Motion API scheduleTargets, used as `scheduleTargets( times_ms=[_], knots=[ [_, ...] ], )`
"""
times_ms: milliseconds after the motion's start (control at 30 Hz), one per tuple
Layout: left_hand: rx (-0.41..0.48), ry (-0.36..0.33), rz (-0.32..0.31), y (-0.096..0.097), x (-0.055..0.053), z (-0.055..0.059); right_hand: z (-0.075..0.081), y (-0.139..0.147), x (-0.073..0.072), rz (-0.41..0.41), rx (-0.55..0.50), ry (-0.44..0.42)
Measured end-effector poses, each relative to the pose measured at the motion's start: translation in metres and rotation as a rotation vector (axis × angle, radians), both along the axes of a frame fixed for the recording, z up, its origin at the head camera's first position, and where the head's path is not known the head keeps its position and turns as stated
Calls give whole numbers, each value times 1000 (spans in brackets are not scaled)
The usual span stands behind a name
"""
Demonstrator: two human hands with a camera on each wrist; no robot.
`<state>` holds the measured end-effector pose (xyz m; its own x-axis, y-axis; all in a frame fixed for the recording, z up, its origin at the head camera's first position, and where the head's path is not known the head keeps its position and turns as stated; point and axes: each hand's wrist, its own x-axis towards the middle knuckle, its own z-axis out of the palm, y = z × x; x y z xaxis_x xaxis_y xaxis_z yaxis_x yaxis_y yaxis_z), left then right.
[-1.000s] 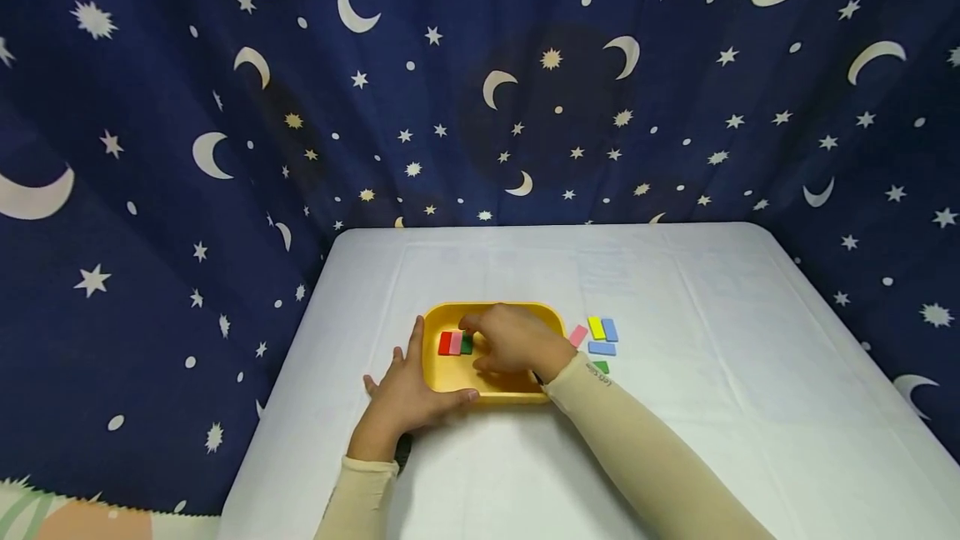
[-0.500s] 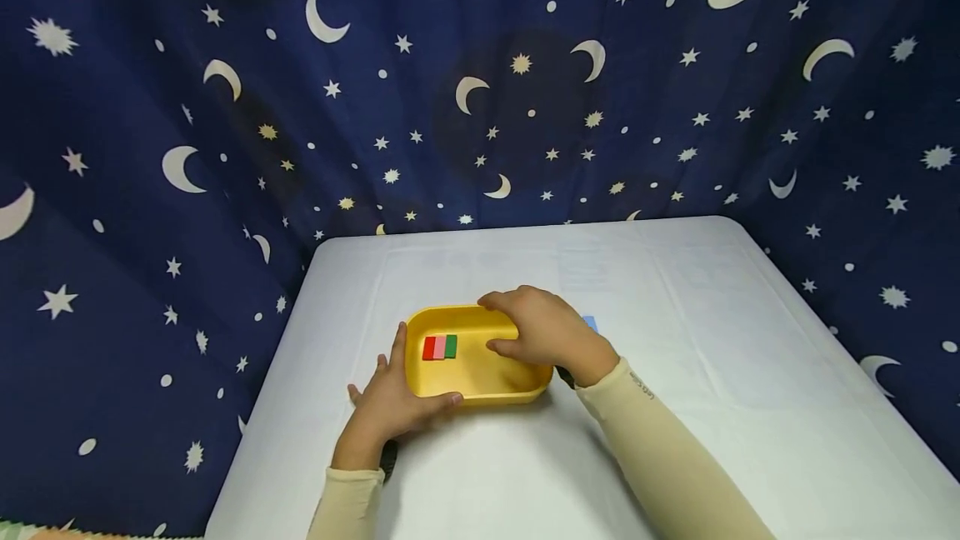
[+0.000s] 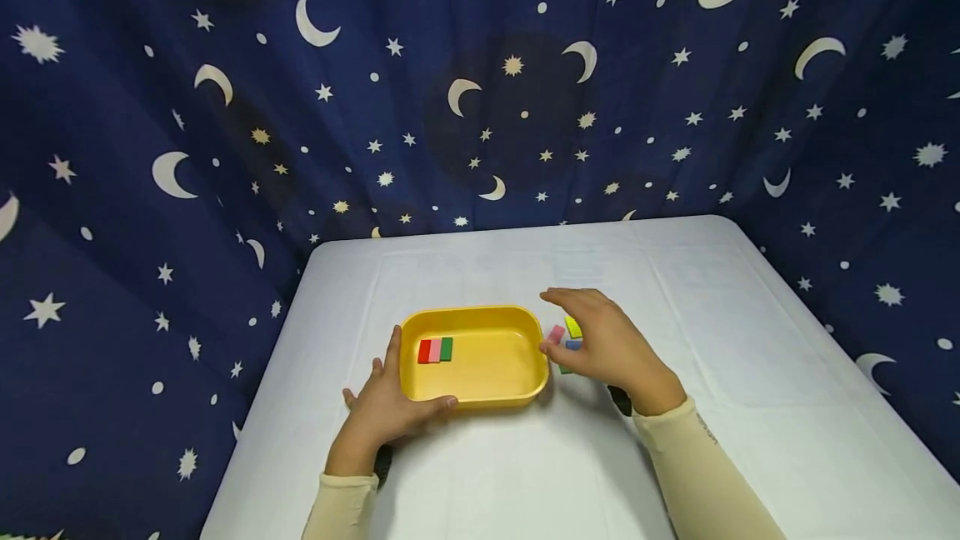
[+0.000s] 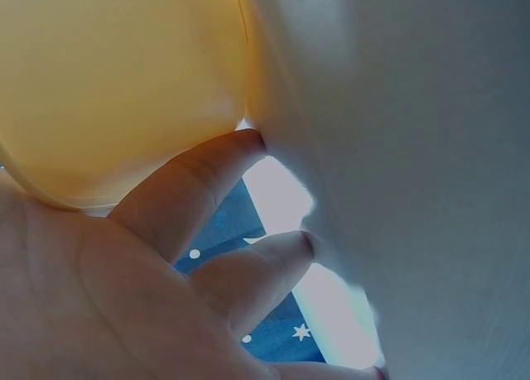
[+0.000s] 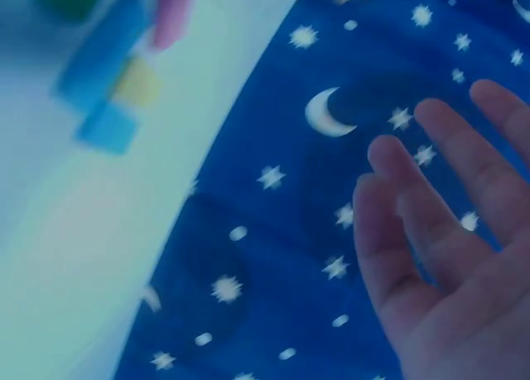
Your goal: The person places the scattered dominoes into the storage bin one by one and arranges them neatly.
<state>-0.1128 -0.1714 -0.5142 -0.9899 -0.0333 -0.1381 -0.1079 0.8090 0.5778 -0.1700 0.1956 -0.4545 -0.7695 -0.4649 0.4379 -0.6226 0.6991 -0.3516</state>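
Note:
A yellow tray (image 3: 487, 369) lies on the table, and my left hand (image 3: 378, 415) rests at its near left corner. The thumb lies along the front rim and the other fingers spread down the left side. Inside, red (image 3: 424, 352), pink (image 3: 435, 351) and green (image 3: 447, 349) flat blocks stand side by side in a row. My right hand (image 3: 615, 344), fingers parted and holding nothing, hovers just right of the tray. It partly hides loose pink (image 3: 556, 334), yellow (image 3: 573, 327), blue (image 3: 573, 345) and green (image 3: 566, 370) blocks; the right wrist view shows two blue blocks (image 5: 108, 127), blurred.
A white cloth (image 3: 487, 473) covers the table. Behind and beside it hangs a dark blue curtain (image 3: 420, 90) with moons and stars.
My right hand has moved out of the tray to the right, over the loose blocks, leaving the green block uncovered beside the pink one. The left hand stays at the tray's corner.

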Motion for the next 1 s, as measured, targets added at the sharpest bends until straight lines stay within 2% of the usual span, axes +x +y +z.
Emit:
scheduleTargets(
  times_ms=[100,333,533,700,1000],
  knots=[
    [6,-3,1,0,0,0,-11,14,1,-54,-22,-28],
    [13,3,-6,2,1,0,-34,38,3,-177,-17,-171],
    [10,-11,-2,3,2,-2,-43,48,2,-237,7,-216],
    [12,3,-1,2,2,-2,-47,51,1,-260,2,-218],
    [7,6,12,0,-1,-2,-52,50,-8,-246,-18,-222]
  ],
)
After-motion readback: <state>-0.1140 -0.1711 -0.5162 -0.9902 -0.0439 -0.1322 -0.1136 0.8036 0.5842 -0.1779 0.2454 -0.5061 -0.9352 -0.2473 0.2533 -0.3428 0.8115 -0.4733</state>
